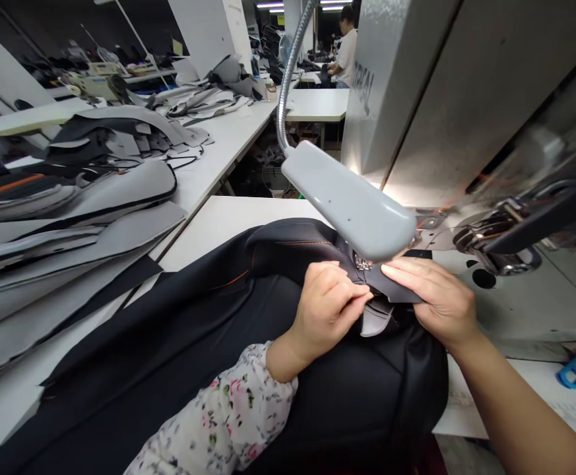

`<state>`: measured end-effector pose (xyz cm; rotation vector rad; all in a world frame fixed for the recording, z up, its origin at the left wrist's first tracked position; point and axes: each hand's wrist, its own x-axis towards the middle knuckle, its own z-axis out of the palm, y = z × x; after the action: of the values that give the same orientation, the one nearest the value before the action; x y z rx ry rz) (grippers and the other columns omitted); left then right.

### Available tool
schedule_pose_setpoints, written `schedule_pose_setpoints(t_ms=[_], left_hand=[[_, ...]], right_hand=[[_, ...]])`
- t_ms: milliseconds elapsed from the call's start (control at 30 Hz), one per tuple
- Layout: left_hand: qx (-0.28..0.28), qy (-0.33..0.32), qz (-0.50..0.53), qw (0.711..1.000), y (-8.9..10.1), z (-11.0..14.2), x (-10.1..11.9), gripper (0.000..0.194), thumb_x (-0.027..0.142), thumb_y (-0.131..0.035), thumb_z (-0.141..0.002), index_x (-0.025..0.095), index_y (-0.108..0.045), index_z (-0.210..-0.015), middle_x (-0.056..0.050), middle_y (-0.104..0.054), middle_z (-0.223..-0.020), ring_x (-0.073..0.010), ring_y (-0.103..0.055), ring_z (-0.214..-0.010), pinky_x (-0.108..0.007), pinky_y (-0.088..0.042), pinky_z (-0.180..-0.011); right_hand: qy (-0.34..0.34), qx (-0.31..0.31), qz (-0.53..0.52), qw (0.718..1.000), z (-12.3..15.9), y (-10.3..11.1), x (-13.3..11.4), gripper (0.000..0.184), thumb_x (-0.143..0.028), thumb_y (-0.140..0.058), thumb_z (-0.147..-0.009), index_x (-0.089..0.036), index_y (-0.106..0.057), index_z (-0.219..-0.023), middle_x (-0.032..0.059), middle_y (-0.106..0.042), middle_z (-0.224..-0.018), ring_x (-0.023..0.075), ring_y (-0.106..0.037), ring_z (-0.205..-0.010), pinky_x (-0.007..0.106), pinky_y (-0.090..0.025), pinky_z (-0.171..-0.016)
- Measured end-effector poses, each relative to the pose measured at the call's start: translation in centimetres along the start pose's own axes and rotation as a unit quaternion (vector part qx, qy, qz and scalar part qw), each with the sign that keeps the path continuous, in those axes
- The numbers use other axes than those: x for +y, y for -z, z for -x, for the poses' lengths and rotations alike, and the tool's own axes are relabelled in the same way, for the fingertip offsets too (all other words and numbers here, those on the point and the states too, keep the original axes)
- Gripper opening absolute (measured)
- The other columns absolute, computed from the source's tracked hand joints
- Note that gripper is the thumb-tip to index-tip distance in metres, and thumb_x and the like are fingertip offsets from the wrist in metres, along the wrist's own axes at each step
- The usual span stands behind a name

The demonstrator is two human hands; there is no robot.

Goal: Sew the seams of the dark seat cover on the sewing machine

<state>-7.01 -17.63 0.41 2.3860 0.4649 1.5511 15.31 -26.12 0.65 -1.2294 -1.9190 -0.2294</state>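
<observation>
A large black leather-like cover (179, 343) with orange stitching lies across the white table and my lap. My left hand (330, 307) is curled, pinching a fold of the cover just before the presser foot (363, 263) of the sewing machine (466, 112). My right hand (436, 297) lies on the cover to the right of the foot, fingers stretched and pressed flat on the material. A grey strip end (374, 323) sticks out between both hands. The needle is hidden behind the grey lamp head (350, 201).
Stacks of grey and black cut panels (64, 224) fill the table on my left. A blue object (575, 373) lies on the right of the machine bed. Far back, another person (344, 49) works at a table.
</observation>
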Motion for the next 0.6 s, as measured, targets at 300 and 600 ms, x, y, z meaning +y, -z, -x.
schedule_pose_setpoints(t_ms=[300,600], left_hand=[[0.022,0.083,0.061,0.994,-0.4,0.1,-1.1,0.013,0.026,-0.077,-0.094,0.021,-0.068,-0.086,-0.002,-0.061,-0.085,-0.0224,-0.059,-0.100,-0.042,-0.051,-0.092],[0.036,0.079,0.118,0.989,-1.0,-0.5,-2.4,0.016,0.027,-0.072,-0.095,0.021,-0.066,-0.082,-0.002,-0.059,-0.081,-0.0210,-0.061,-0.093,-0.042,-0.050,-0.087]], right_hand=[[-0.033,0.034,0.016,0.999,0.7,-1.1,0.6,0.086,0.011,-0.042,-0.076,-0.038,-0.063,-0.144,-0.0053,-0.071,-0.134,0.0201,-0.071,-0.121,0.039,-0.057,-0.107],[-0.052,0.086,0.037,0.994,0.3,-2.5,0.4,0.071,0.008,-0.048,-0.085,-0.035,-0.069,-0.137,-0.0029,-0.075,-0.128,0.0199,-0.074,-0.113,0.037,-0.058,-0.104]])
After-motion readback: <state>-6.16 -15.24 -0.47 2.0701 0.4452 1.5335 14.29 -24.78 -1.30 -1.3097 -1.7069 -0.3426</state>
